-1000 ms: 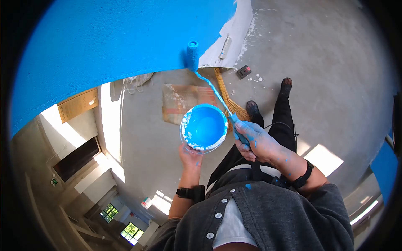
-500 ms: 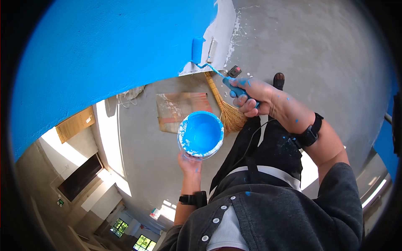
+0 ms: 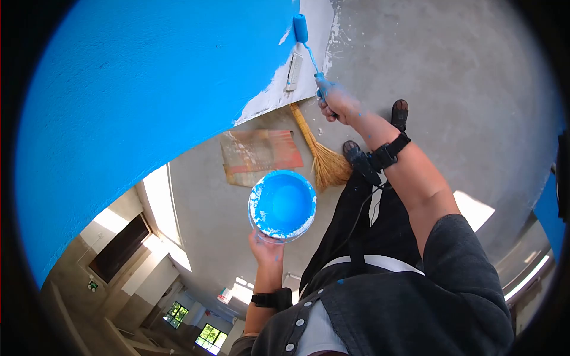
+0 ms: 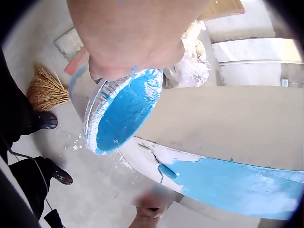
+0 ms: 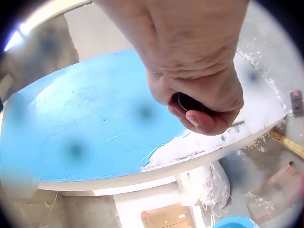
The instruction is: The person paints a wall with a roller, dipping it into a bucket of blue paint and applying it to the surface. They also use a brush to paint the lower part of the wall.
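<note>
My right hand (image 3: pixel 338 104) grips the blue handle of a paint roller (image 3: pixel 301 28), arm stretched out. The roller's blue sleeve lies over the border between the blue paint and the white strip of the wall (image 3: pixel 160 77) in the head view. In the right wrist view the curled fingers (image 5: pixel 202 118) wrap the handle's dark end, and the roller's head is hidden. My left hand (image 3: pixel 267 246) holds a paint bucket (image 4: pixel 123 111) at its near side, fingers at the rim. Blue paint lies inside, and the bucket's rim is smeared white and blue.
A straw broom (image 3: pixel 325 160) leans by the wall's lower edge, beside a flat worn sheet (image 3: pixel 261 154) on the floor. A long white fitting (image 3: pixel 294 71) sits on the unpainted strip. A black-and-red device (image 5: pixel 296 102) and a white bundle (image 5: pixel 211 185) lie on the floor.
My right arm has stretched forward, carrying the roller away from near the bucket and along the wall toward the white strip. My left hand keeps holding the bucket, which sits slightly lower in view.
</note>
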`<state>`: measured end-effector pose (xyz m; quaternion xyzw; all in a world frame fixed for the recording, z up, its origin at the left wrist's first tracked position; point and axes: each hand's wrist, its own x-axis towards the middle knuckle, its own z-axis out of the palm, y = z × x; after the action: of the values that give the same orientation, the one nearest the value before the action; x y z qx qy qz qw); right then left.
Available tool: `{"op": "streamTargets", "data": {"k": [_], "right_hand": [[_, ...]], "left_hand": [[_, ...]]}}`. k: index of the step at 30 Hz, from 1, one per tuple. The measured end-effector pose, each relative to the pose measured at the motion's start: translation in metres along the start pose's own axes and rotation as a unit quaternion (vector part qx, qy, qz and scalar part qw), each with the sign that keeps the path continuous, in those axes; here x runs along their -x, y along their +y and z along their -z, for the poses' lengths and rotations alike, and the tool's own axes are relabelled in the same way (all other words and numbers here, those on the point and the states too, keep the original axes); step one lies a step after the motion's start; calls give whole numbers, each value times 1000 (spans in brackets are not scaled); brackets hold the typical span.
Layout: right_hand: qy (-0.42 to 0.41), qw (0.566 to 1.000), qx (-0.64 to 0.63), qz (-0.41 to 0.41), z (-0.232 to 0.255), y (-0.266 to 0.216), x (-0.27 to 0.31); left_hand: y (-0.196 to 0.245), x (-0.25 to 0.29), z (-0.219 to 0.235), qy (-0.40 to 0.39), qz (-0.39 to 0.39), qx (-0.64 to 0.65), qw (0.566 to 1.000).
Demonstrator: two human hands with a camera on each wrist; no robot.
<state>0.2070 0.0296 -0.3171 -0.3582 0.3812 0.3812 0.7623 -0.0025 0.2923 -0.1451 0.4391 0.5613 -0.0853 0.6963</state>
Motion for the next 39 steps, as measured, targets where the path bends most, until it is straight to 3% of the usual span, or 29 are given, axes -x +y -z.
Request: {"op": "streamTargets", "data": {"k": [4,6,8,9,11,15,17,20,22,24,28,29,31,37,39], "right_hand": [[-7,1000,5,11,-3,12,-24],[-7,976,179,123,-12,56,-11],[10,954,277,118,-20,97,21],[19,923,305,232,-22,114,41],[19,911,351,214,-14,123,48],[72,941,283,172,6,55,-3],[28,984,168,52,8,20,-13],[31,971,225,72,-10,54,13],[19,915,299,272,-15,128,29],[-50,915,353,190,-16,163,63],[1,925,313,217,-10,139,53],[-6,957,266,118,-7,127,37],[-39,989,138,26,-11,108,31],[-84,977,175,85,-38,153,94],[-54,993,102,14,-28,121,83]], "left_hand": [[1,-6,7,-26,2,-8,1000],[1,-3,0,-17,6,-3,1000],[1,-1,0,-10,10,1,1000],[1,-1,0,-9,10,-3,1000],[2,-1,0,-10,11,-7,1000],[1,-2,1,-24,0,-15,1000],[1,-2,4,-32,0,-10,999],[-1,-3,3,-33,-6,1,999],[-1,-4,4,-39,-2,14,999],[0,-4,10,-14,4,8,1000],[-2,-10,15,-1,-3,-3,1000],[-3,-12,15,0,-5,-2,1000],[-4,-10,15,9,-16,-9,1000],[-6,-16,19,-13,-19,-6,1000],[-5,-17,22,-9,-15,-1,1000]]}}
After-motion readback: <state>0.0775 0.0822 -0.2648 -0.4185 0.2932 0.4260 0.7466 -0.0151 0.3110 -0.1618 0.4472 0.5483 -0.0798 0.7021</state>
